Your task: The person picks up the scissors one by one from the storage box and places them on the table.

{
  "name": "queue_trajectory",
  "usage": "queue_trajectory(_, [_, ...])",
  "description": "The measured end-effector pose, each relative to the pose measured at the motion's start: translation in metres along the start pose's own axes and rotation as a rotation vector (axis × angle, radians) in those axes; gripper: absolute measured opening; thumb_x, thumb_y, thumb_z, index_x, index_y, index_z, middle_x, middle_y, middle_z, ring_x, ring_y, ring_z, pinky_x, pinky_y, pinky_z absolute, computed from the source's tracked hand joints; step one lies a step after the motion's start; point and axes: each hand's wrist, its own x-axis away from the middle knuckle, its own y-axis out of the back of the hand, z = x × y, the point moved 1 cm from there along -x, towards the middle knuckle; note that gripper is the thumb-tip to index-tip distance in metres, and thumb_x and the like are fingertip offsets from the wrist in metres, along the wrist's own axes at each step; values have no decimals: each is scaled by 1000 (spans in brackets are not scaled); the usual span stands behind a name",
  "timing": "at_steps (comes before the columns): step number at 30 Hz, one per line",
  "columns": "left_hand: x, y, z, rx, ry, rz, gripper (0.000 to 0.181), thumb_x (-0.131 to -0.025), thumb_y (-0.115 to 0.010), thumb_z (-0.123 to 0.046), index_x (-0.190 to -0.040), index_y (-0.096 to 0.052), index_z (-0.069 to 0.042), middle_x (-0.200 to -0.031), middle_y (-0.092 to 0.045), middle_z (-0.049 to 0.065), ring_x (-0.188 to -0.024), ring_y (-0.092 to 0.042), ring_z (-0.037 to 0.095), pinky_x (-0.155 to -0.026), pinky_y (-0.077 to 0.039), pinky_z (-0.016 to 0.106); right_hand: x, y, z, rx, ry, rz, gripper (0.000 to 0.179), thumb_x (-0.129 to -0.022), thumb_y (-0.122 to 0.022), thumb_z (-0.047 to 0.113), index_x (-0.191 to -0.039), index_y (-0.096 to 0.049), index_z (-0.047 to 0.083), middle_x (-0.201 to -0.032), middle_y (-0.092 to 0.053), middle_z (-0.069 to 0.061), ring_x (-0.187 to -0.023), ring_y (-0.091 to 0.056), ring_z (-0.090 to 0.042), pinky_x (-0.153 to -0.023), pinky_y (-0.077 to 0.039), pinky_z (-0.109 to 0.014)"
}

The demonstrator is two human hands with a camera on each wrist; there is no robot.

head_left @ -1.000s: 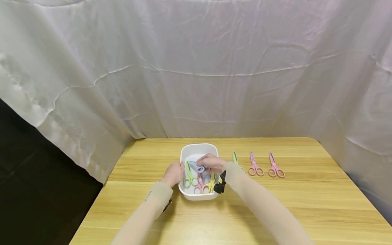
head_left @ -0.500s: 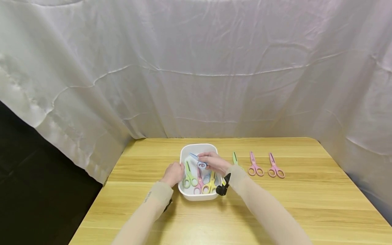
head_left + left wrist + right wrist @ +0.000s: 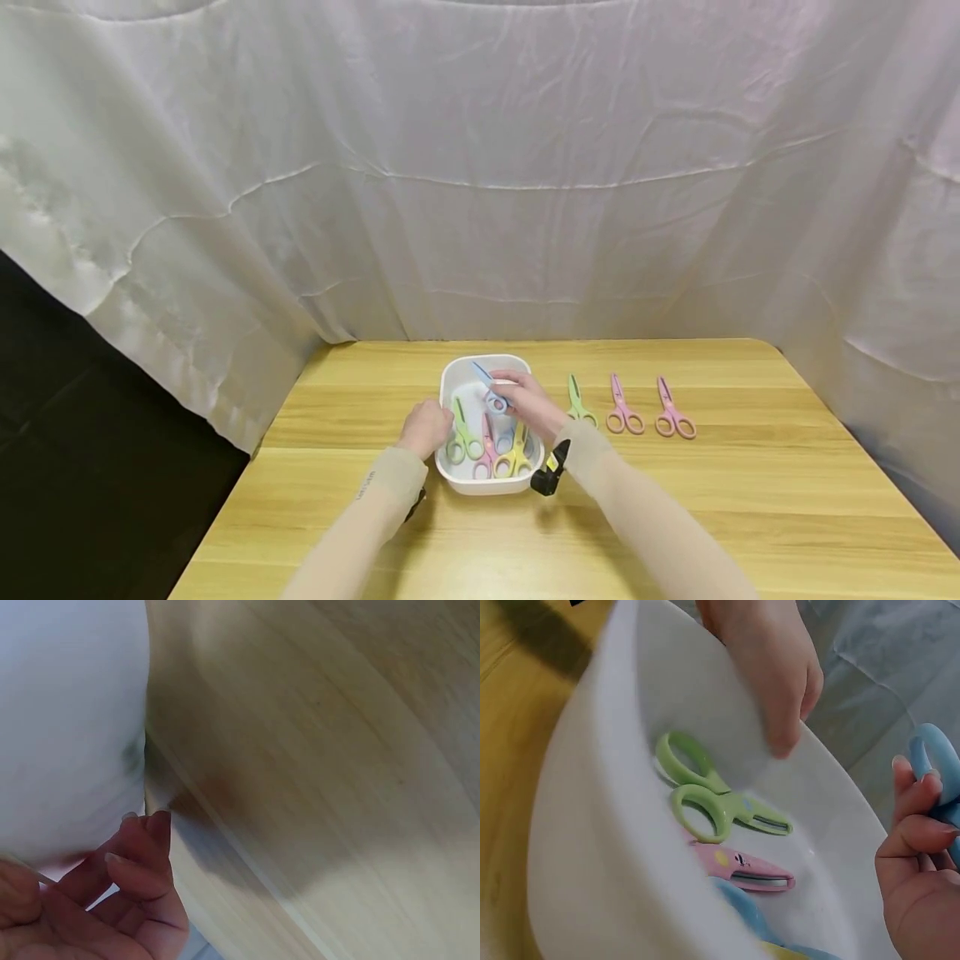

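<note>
My right hand (image 3: 527, 400) holds blue scissors (image 3: 483, 374) by the handle over a white plastic bin (image 3: 486, 489), blades pointing away and to the left. In the right wrist view, the blue handle (image 3: 939, 754) sits at the fingertips. My left hand (image 3: 426, 427) grips the bin's left rim, thumb over the edge; the left wrist view shows its curled fingers (image 3: 142, 877) against the outer wall. Inside the bin lie green scissors (image 3: 467, 442), pink scissors (image 3: 487, 450), yellow scissors (image 3: 519, 458) and another blue pair (image 3: 505, 444), partly overlapping.
On the wooden table (image 3: 750, 500), right of the bin, green scissors (image 3: 576, 400) and two pink pairs, the nearer one (image 3: 622, 408) and the farther one (image 3: 672, 410), lie in a row. A pale curtain (image 3: 525, 250) hangs behind the table.
My right hand has lifted the blue scissors and turned them, so the blades swing from leftward to more away from me. The left hand stays on the rim.
</note>
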Motion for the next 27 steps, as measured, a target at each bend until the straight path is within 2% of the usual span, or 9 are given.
queue_trajectory(5, [0, -2, 0, 1, 26, -10, 28, -98, -46, -16, -75, -58, -5, -70, -57, 8, -61, -57, 18, -50, -49, 25, 6, 2, -1, -90, 25, 10, 46, -101, -52, 10, -145, -45, 1, -89, -62, 4, -72, -51, -5, -64, -43, -16])
queue_trajectory(11, [1, -2, -3, 29, 44, 8, 28, -99, -45, -16, -79, -59, -3, -71, -58, 9, -60, -58, 18, -48, -51, 25, 13, 5, -1, -181, 45, 10, 48, -102, -50, 8, -148, -40, 2, -84, -64, 6, -66, -48, -2, -58, -39, -13])
queue_trajectory(20, [-1, -3, -3, 29, 70, 17, 27, -99, -45, -16, -81, -60, -2, -73, -59, 9, -61, -58, 18, -49, -51, 24, 25, 14, 2, -274, 81, -3, 52, -104, -45, 5, -152, -30, -3, -86, -68, 5, -63, -50, 0, -55, -37, -11])
queue_trajectory(27, [-1, -3, -3, 13, 53, 6, 28, -99, -45, -16, -79, -60, -3, -71, -57, 9, -59, -56, 18, -48, -50, 24, 35, 26, 0, -286, 95, 4, 55, -104, -43, 4, -155, -24, -3, -90, -68, 4, -66, -51, -1, -58, -39, -11])
